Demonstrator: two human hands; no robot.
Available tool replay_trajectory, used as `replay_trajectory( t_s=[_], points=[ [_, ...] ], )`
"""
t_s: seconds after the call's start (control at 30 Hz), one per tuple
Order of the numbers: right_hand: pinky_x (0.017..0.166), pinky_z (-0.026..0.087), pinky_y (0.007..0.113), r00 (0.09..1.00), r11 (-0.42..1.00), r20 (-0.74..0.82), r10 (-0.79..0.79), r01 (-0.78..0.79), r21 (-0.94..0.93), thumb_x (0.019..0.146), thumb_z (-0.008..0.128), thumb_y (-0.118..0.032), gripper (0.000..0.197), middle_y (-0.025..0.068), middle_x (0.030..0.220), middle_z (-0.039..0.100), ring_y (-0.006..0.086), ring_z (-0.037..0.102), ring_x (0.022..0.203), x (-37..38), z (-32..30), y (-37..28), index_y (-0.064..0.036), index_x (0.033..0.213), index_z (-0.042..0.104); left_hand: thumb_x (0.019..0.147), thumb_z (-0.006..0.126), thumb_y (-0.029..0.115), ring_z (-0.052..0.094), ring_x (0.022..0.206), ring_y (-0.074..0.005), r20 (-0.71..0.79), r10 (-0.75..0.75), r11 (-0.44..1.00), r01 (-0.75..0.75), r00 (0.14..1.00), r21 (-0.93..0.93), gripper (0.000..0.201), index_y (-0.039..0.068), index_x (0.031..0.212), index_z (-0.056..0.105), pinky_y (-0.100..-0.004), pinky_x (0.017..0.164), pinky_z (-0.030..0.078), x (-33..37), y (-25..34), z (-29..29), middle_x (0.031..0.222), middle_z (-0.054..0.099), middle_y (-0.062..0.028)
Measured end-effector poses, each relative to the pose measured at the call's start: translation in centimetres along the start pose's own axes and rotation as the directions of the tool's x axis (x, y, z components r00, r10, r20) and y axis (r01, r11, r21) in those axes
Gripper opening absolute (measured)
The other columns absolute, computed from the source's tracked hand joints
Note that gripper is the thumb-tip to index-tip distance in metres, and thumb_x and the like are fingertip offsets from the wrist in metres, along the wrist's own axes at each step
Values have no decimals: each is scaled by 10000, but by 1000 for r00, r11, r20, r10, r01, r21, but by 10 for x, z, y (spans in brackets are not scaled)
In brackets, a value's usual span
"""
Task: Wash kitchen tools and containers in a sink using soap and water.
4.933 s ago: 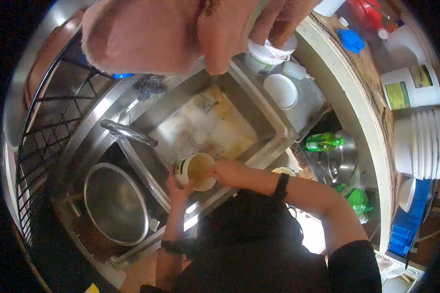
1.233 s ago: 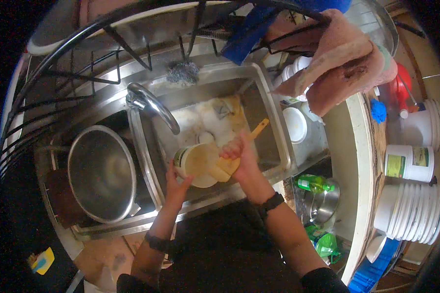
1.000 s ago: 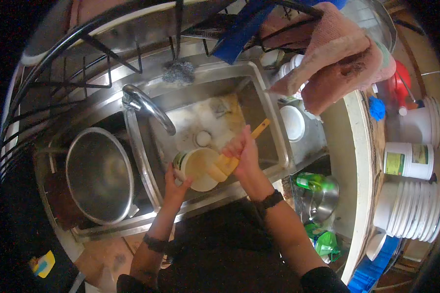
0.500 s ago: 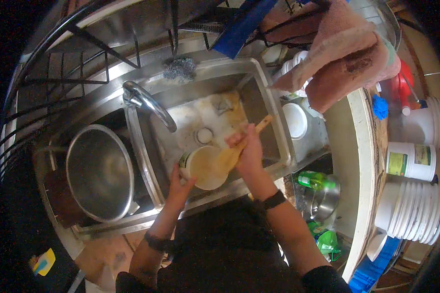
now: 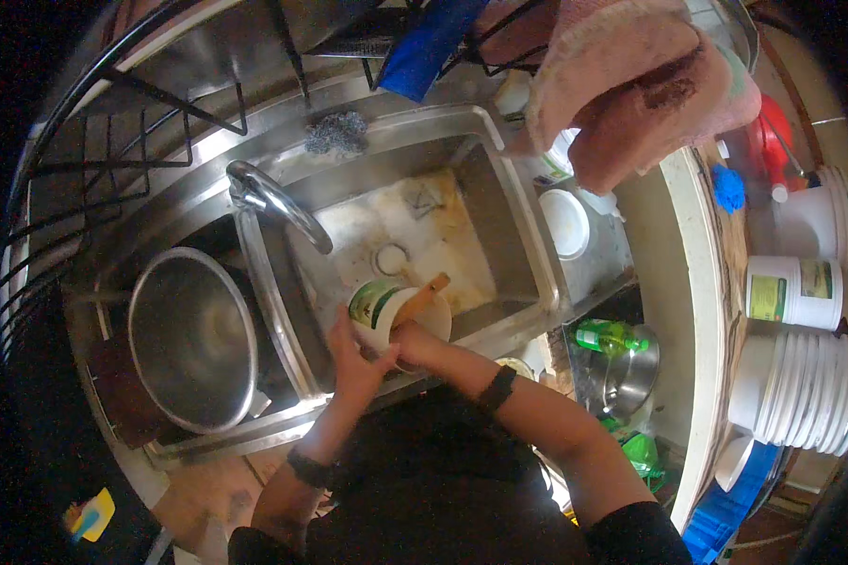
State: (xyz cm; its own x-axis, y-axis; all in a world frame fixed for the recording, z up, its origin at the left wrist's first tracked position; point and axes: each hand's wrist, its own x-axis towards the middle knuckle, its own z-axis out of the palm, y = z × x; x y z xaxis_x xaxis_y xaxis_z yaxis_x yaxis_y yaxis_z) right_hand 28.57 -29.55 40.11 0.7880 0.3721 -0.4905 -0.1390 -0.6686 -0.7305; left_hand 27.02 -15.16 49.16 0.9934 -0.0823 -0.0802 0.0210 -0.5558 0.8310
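Note:
My left hand (image 5: 356,360) grips a white plastic tub (image 5: 379,306) with a green label, tilted over the near side of the sink basin (image 5: 523,245). At the tub's mouth, my right hand (image 5: 418,346) is closed on a wooden spatula (image 5: 426,299). Its orange-brown handle end points up past the rim. The spatula's blade and part of my right hand's fingers are hidden by the tub and the hand itself. Below them, the basin's bottom has cloudy whitish and yellowish residue around the drain (image 5: 390,260).
A chrome faucet (image 5: 278,205) arches over the basin. A large steel pot (image 5: 193,339) fills the left basin. Steel wool (image 5: 337,135) lies on the back ledge, beneath a black wire rack (image 5: 141,165). A pink cloth (image 5: 622,104) hangs at upper right; stacked white tubs (image 5: 801,391) stand right.
My right hand has moved left and nearer, down to the tub's mouth, bringing the spatula from above the basin into the tub. The tub has turned in my left hand, showing more label.

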Motion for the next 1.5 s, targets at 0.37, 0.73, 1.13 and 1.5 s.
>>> replay_trajectory(
  t_s=[0.37,0.73,1.13,1.5],
  points=[
    [879,408,415,972,58,-204,119,199,978,747,514,-179,422,108,1047,550,249,517,1020,-57,-106,-90,-65,1151,469,694,690,116,305,1185,-268,-3,-336,796,282,942,-535,874,84,1365,132,-395,903,438,0,-31,-18,1254,253,-138],
    [531,372,241,875,-94,-430,222,458,884,838,524,-175,312,-29,619,398,89,405,549,-59,-163,-84,-113,1136,456,701,688,157,321,1182,-288,93,-333,895,345,938,-283,870,50,1361,133,-366,903,438,-9,-30,-20,1249,266,-160],
    [329,210,195,893,80,-416,172,408,909,871,514,-278,248,-54,532,270,51,251,379,-54,-182,-102,-124,1058,459,684,705,205,337,1174,-297,70,-388,851,387,919,-355,900,58,1357,126,-461,928,359,-16,-90,7,1248,305,-151],
    [443,382,225,782,712,-361,509,-145,687,859,500,-359,365,-8,651,525,88,464,472,-68,-164,-19,-50,1051,525,780,587,351,446,1071,-225,567,-416,100,655,711,-749,575,63,1221,356,-401,840,412,36,-114,45,1157,450,-88]
  ],
)
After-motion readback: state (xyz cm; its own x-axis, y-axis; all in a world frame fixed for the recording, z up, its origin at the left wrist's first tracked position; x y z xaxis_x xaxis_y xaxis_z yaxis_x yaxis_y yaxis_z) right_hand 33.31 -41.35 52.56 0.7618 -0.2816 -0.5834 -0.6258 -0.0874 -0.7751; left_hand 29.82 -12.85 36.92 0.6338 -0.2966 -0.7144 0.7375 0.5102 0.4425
